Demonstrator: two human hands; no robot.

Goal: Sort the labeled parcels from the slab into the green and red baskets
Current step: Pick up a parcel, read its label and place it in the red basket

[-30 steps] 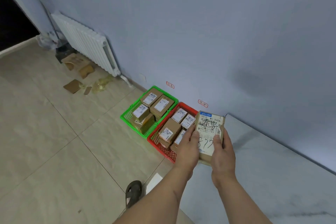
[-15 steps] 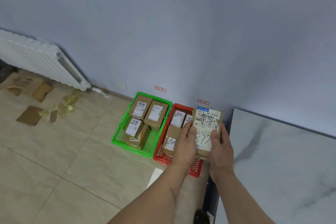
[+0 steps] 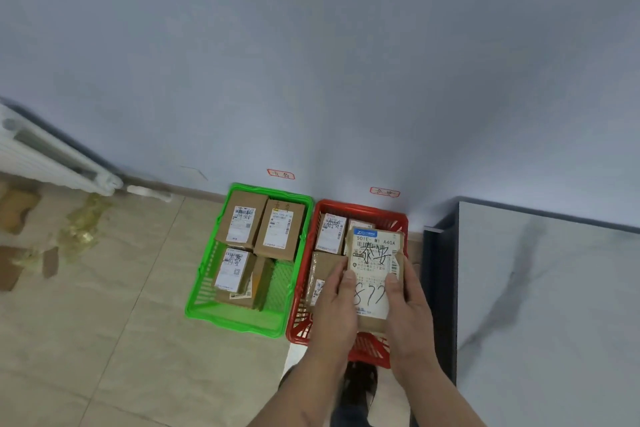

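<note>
A brown parcel (image 3: 374, 260) with a white label, handwritten characters and "877" is held above the red basket (image 3: 360, 209). My left hand (image 3: 335, 308) grips its left edge, thumb on the label. My right hand (image 3: 408, 308) grips its right edge the same way. The red basket holds several labeled parcels, partly hidden under the held one. Beside it on the left, the green basket (image 3: 239, 321) holds several labeled parcels (image 3: 278, 229). The marbled grey slab (image 3: 554, 305) lies at right, with no parcel on the part that shows.
Small red-framed tags (image 3: 281, 174) (image 3: 384, 192) are stuck to the wall above each basket. A white radiator (image 3: 45, 159) stands at far left, with cardboard scraps (image 3: 15, 208) and crumpled tape (image 3: 83, 225) on the tiled floor. My shoe (image 3: 360, 381) shows below the red basket.
The view has swung right and closer, bringing the baskets to the middle. Both hands have carried the parcel over the red basket, lower than before.
</note>
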